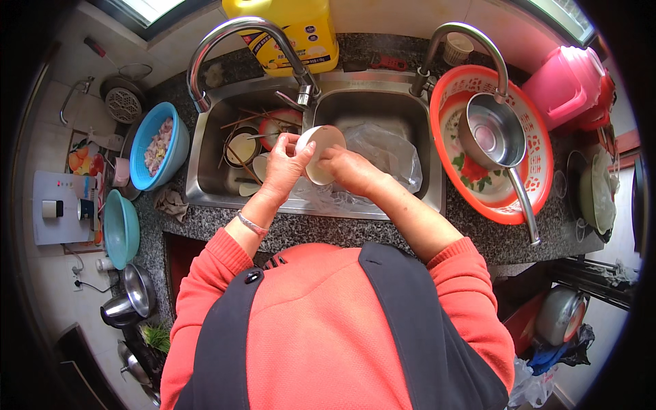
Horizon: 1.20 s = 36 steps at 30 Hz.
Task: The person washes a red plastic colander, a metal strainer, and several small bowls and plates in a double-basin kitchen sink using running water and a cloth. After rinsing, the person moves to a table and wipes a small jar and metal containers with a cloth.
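Observation:
A white bowl is tilted on its side above the divider of the double steel sink. My left hand grips its left rim, the thumb on the outside. The fingers of my right hand reach into the bowl's opening; whether they hold anything is hidden. In the left basin lie chopsticks, a bowl, a red-and-white dish and other bowls. A clear plastic bag lies in the right basin and spreads beneath my hands.
Two curved faucets arch over the sink. On the right, a steel saucepan rests across a red-rimmed enamel basin. A blue basket of raw meat stands left. A yellow jug stands behind.

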Motion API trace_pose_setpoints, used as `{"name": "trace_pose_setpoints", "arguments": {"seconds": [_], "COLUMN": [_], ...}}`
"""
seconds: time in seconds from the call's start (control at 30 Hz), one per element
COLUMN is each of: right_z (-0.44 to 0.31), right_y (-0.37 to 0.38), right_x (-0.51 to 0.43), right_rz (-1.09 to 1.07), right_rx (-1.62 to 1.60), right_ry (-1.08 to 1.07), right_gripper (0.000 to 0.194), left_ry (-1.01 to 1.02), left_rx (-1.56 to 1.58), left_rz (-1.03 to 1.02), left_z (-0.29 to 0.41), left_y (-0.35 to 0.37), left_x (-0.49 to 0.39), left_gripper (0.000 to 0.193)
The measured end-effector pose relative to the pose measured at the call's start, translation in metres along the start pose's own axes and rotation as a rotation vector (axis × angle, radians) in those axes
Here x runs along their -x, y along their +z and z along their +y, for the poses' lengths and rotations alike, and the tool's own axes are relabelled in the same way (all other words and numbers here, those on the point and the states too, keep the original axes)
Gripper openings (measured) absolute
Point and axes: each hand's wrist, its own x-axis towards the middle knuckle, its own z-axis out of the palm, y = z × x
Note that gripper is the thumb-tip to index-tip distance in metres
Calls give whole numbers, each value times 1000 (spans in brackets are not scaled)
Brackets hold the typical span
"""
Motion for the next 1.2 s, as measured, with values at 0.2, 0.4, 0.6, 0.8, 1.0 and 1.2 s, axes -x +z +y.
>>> {"name": "trace_pose_setpoints", "arguments": {"seconds": [0.2,0.4,0.6,0.8,1.0,1.2], "right_z": [9,20,34,33,18,-9], "right_y": [-4,-4,11,28,46,49], "right_x": [2,18,36,41,55,31], "right_rz": [354,219,281,458,477,500], "right_rx": [-203,-216,-251,-337,134,-668], "right_ry": [-215,-189,-46,133,297,717], "right_gripper": [17,11,3,7,13,53], "left_ry": [114,272,296,263,353,500], "left_rx": [-82,-379,-259,-207,-333,-440], "left_rz": [43,152,169,200,259,263], "left_z": [-4,-12,-14,-13,-9,-6], "left_y": [6,10,1,-3,-2,15], "left_x": [-7,-17,-14,-7,0,13], "left_gripper": [40,40,41,41,42,45]}}
